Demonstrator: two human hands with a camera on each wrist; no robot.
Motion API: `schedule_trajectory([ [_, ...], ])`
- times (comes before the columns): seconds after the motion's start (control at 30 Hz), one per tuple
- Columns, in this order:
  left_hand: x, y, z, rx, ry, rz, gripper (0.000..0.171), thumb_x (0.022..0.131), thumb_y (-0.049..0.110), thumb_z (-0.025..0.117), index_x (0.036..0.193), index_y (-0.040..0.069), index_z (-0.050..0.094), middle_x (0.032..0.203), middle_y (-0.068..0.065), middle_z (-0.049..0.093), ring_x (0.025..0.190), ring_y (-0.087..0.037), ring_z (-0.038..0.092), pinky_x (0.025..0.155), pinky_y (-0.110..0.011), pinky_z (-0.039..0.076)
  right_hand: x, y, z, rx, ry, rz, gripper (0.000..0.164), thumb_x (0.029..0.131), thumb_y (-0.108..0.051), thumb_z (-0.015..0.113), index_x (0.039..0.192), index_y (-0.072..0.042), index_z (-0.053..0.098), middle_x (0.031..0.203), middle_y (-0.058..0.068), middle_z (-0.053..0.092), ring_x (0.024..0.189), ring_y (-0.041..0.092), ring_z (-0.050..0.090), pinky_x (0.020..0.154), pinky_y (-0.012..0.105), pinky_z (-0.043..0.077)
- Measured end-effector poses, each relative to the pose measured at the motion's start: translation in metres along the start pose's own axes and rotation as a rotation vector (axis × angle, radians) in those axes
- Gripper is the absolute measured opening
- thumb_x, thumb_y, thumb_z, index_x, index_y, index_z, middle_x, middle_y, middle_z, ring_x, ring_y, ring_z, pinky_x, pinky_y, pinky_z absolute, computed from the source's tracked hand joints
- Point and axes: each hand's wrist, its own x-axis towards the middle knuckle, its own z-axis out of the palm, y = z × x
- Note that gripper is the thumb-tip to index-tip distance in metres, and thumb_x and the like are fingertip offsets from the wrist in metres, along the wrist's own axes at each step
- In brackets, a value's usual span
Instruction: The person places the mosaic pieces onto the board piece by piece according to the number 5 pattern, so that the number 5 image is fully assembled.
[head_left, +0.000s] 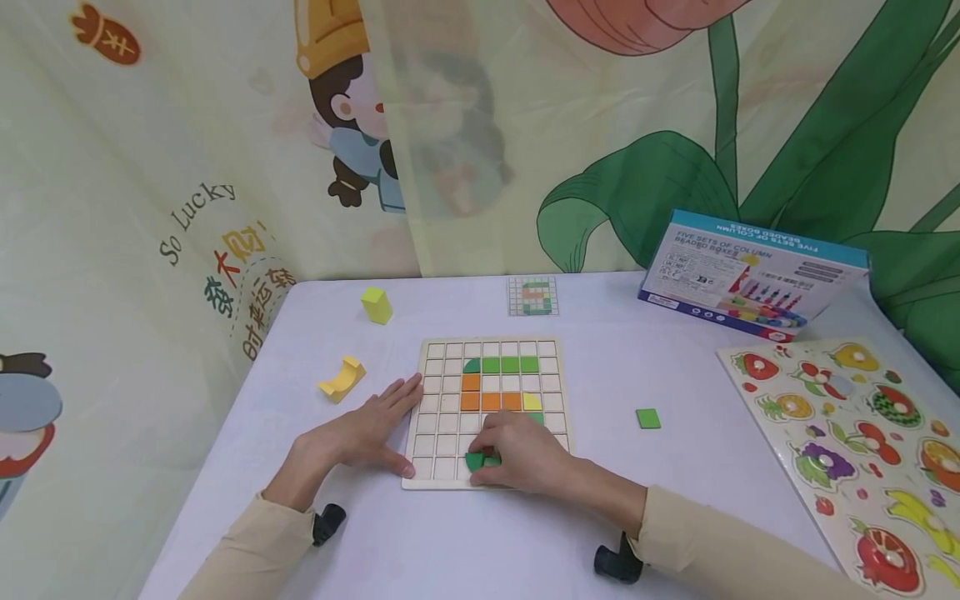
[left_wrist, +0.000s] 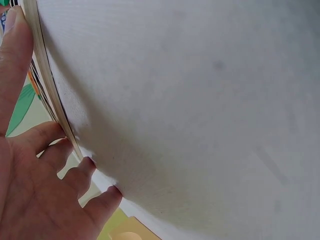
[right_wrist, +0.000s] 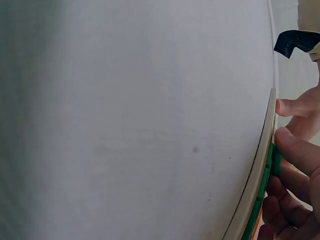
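Observation:
A white gridded board (head_left: 442, 423) lies on the table, bearing a row of green tiles (head_left: 510, 364), orange tiles (head_left: 470, 392) and a yellow tile (head_left: 532, 402). My left hand (head_left: 378, 425) rests along the board's left edge, fingers extended and thumb at the lower corner. Over the lower rows, my right hand (head_left: 525, 454) pinches a dark green tile (right_wrist: 275, 161) between thumb and forefinger, raised above the green pieces set on the board. In the head view a green tile with a rounded corner (head_left: 474, 461) shows beside the right fingertips. The right hand hides part of the grid.
A loose green square (head_left: 648, 418) lies right of the board. To the left are a yellow arch block (head_left: 342, 380) and a yellow-green block (head_left: 377, 306). Behind sits a small pattern card (head_left: 533, 297). A box (head_left: 753, 275) and a fruit puzzle board (head_left: 847, 450) occupy the right side.

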Motion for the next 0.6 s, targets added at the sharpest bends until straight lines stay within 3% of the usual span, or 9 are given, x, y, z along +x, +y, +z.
schedule_trajectory([
  [0.37, 0.0006, -0.0004, 0.0008, 0.003, 0.002, 0.002, 0.115, 0.070, 0.041, 0.083, 0.155, 0.004, 0.014, 0.165, -0.009, 0.001, 0.151, -0.035, 0.004, 0.121, -0.057, 0.014, 0.0025, 0.0015, -0.0002, 0.051, -0.037, 0.006, 0.022, 0.075, -0.027, 0.083, 0.093, -0.015, 0.077, 0.079, -0.008, 0.062, 0.070, 0.000, 0.049, 0.064, 0.012, 0.044],
  [0.6, 0.0011, -0.0026, 0.0017, 0.009, 0.009, 0.012, 0.116, 0.070, 0.043, 0.083, 0.155, 0.004, 0.014, 0.165, -0.009, 0.001, 0.151, -0.035, 0.005, 0.121, -0.058, 0.014, 0.0059, -0.0058, 0.0033, -0.049, -0.008, 0.007, 0.018, 0.073, -0.030, 0.084, 0.082, -0.018, 0.075, 0.073, -0.010, 0.059, 0.066, 0.000, 0.044, 0.062, 0.012, 0.040],
])
